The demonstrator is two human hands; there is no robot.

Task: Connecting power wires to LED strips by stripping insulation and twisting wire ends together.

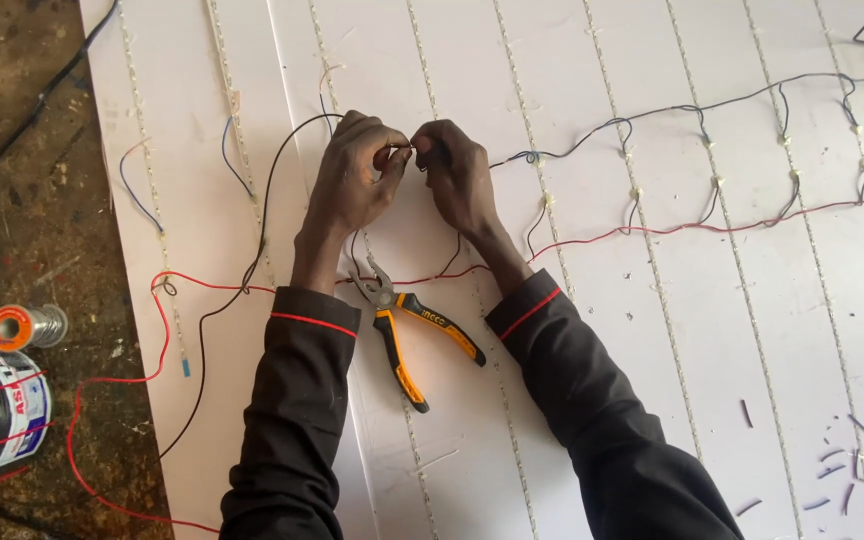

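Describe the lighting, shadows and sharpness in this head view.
Head view: even, soft daylight, no glare on the white board; only faint shadows under the pliers and sleeves. The left hand and right hand are reasonably sharp, but the thin wire ends pinched between them are too fine to resolve.

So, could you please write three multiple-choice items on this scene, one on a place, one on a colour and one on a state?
1. Where do the pliers lie?
A. On the white board between the forearms
B. On the dirt floor by the spool
C. In the right hand

2. What colour are the plier handles?
A. Blue
B. Orange and black
C. Green

3. How do the left hand and right hand stand?
A. Flat on the board, apart
B. Fingertips together, pinching wire ends
C. Both gripping the pliers

Answers: 1 A, they rest on the white board between the sleeves; 2 B, the grips show orange with black; 3 B, both hands meet on the dark wire.
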